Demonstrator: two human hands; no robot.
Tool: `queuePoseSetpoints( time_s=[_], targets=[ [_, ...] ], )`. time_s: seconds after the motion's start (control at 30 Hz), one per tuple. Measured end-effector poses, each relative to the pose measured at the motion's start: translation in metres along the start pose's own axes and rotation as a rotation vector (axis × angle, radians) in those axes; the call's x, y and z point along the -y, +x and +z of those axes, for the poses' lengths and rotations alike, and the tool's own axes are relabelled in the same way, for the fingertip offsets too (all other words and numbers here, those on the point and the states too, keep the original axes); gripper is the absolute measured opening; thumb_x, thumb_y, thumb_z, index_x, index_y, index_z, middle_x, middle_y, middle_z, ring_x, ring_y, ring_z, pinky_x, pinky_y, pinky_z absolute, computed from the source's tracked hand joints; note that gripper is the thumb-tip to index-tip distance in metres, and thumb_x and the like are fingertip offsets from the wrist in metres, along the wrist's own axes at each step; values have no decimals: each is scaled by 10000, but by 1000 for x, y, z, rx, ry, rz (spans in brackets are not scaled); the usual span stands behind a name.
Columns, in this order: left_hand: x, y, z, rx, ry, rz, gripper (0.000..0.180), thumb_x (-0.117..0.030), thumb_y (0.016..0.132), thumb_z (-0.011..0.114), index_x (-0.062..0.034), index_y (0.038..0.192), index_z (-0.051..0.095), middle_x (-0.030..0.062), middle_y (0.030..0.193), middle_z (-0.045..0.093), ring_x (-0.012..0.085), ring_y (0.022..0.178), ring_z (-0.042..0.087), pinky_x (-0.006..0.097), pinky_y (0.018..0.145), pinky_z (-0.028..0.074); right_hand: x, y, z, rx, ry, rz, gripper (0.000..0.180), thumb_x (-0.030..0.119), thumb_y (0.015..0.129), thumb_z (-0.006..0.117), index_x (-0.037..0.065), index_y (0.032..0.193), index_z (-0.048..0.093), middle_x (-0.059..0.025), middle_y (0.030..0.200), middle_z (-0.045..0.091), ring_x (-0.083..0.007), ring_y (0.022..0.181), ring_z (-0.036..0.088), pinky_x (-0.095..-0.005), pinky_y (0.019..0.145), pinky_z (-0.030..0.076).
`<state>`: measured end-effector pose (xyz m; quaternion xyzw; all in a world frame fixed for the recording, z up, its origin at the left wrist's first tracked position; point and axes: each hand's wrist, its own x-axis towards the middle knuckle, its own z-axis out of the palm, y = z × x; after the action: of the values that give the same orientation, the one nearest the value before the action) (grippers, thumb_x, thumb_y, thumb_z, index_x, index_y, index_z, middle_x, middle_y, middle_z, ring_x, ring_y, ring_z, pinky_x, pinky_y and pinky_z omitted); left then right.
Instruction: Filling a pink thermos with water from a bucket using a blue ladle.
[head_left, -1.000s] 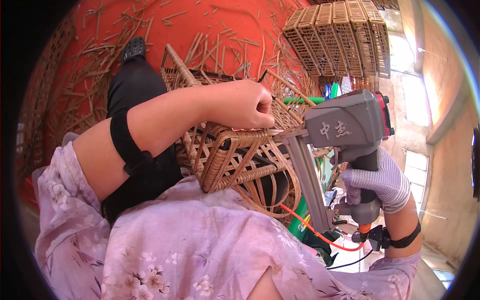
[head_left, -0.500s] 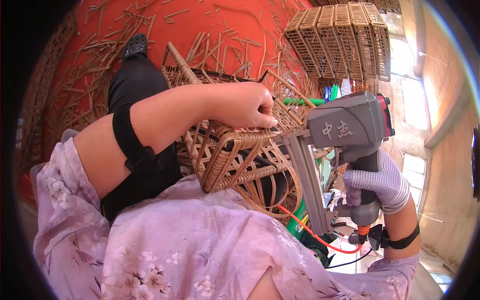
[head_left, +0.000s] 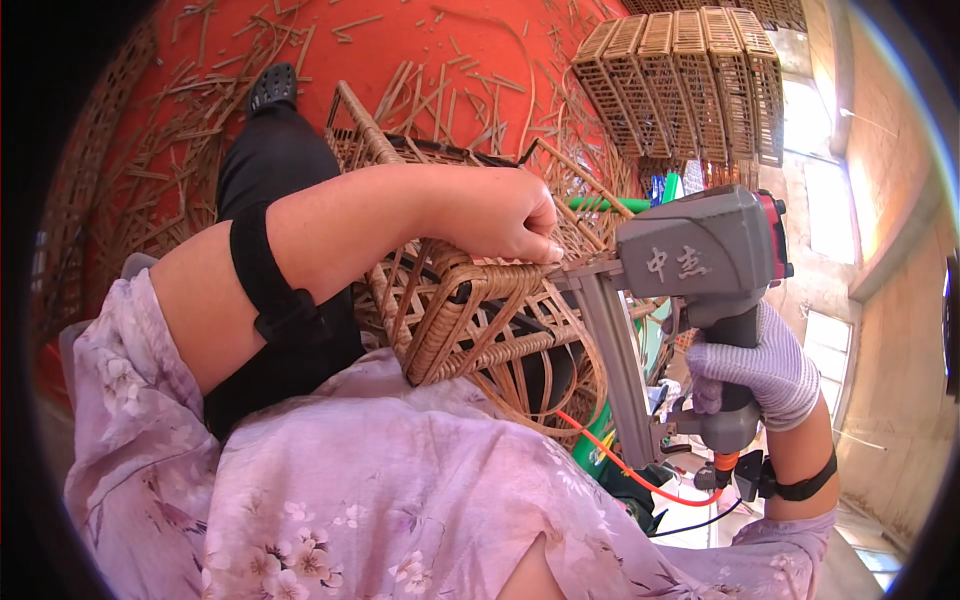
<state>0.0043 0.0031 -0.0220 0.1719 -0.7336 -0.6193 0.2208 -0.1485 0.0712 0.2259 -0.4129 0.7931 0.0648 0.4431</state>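
A woven rattan basket (head_left: 447, 325) with wrapped edges lies tilted against my lap, in the middle of the view. My bare left hand (head_left: 515, 218) is closed at its upper edge, fingers curled and thumb pressing down on the rattan there. In my right hand (head_left: 768, 368), which wears a striped knit glove, is a grey pneumatic nail gun (head_left: 690, 245), gripped by its handle. The gun's nose points left and meets the basket edge just beside my left fingertips. Loose rattan strips (head_left: 590, 375) loop out below the basket, and the exact contact point is partly hidden.
An orange-red air hose (head_left: 650, 487) runs from the gun's handle. Stacked rattan baskets (head_left: 680, 85) stand at the far right. Cut rattan scraps (head_left: 175, 180) litter the red floor (head_left: 400, 35). Green tubes (head_left: 600, 203) show behind the basket.
My left fingertips have shifted slightly right and down along the basket edge. The nail gun and my right hand stay almost in place.
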Motion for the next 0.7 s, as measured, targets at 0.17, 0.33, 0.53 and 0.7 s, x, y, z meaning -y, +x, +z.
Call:
queuePoseSetpoints(
  time_s=[0.17, 0.33, 0.53, 0.7],
  targets=[
    [4, 2, 0, -3, 25, 30, 343, -291, 897, 627, -3, 715, 582, 78, 606, 544, 152, 585, 488, 347, 565, 411, 0, -1, -1, -13, -46, 4, 456, 82, 732, 717, -41, 1112, 498, -98, 569, 565, -204, 436, 579, -321, 444, 495],
    [5, 2, 2, -18, 27, 46, 337, -284, 894, 629, -1, 717, 584, 80, 608, 545, 155, 585, 492, 348, 565, 412, 5, 0, -3, 23, -79, 11, 450, 77, 732, 725, -33, 1111, 507, -97, 565, 564, -204, 441, 581, -324, 434, 492],
    [5, 0, 3, -26, 18, 45, 330, -275, 888, 628, 7, 722, 591, 91, 613, 550, 171, 589, 505, 351, 574, 421, 15, 3, -4, 41, -89, 50, 472, 73, 726, 739, -19, 1128, 511, -92, 562, 569, -198, 440, 580, -328, 424, 491],
    [5, -1, 4, -66, 46, 69, 320, -262, 884, 623, 15, 727, 597, 109, 620, 563, 187, 589, 525, 356, 581, 430, 18, 1, 0, 9, -140, 53, 450, 91, 727, 745, -21, 1107, 532, -96, 566, 578, -197, 430, 576, -324, 428, 493]
  ],
)
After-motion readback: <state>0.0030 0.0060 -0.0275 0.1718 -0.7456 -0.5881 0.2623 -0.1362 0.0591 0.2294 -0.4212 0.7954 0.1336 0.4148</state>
